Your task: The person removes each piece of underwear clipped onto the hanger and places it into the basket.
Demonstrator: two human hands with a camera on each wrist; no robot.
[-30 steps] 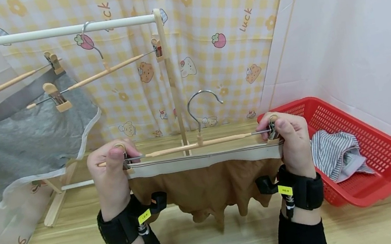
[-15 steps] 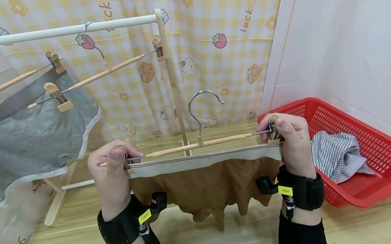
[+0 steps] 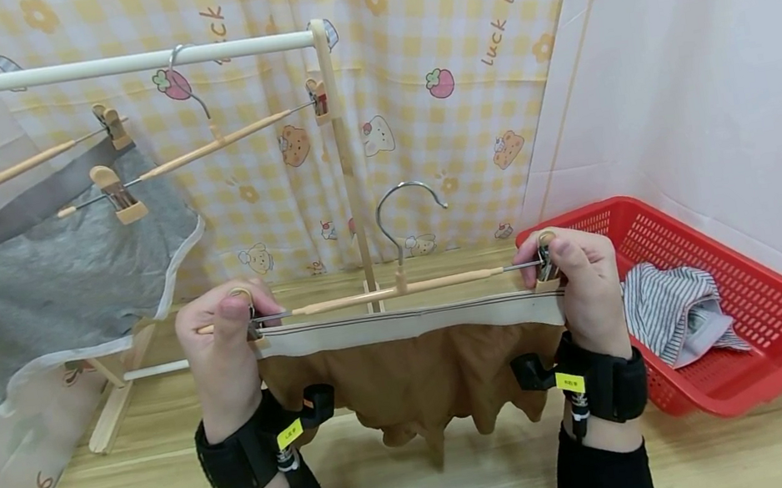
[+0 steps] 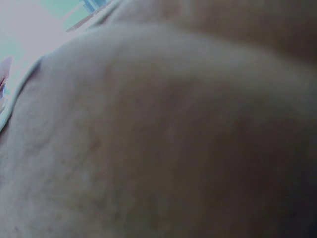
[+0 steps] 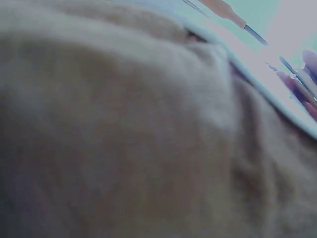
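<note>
Brown fabric hangs from a wooden clip hanger (image 3: 398,289) held level in front of the person, just above the wooden surface (image 3: 427,483). These brown shorts (image 3: 419,383) have a pale waistband (image 3: 410,324) stretched straight under the hanger's bar, and the cloth droops in loose folds between the two wrists. The left hand (image 3: 224,345) is curled round the hanger's left end, thumb pressing on the clip there and pinching the waistband corner. The right hand (image 3: 582,283) grips the right clip in the same way, thumb on top. Both wrist views are filled with blurred brown cloth at close range; the right one shows a strip of the pale band and part of the hanger's rod at its upper edge.

Against the pictures from a second ago and half a second ago, almost nothing has shifted: hanger, waistband and both hands sit in the same place, and only the hem of the cloth has settled slightly. I judge that the clipping is at its closing point, with both corners seated in the clips and the hands not yet let go.

Behind, a clothes rail (image 3: 106,65) carries grey shorts (image 3: 48,287) on one hanger and an unloaded hanger (image 3: 215,135) beside it. A red basket (image 3: 779,354) to the right holds a striped garment (image 3: 673,303).
</note>
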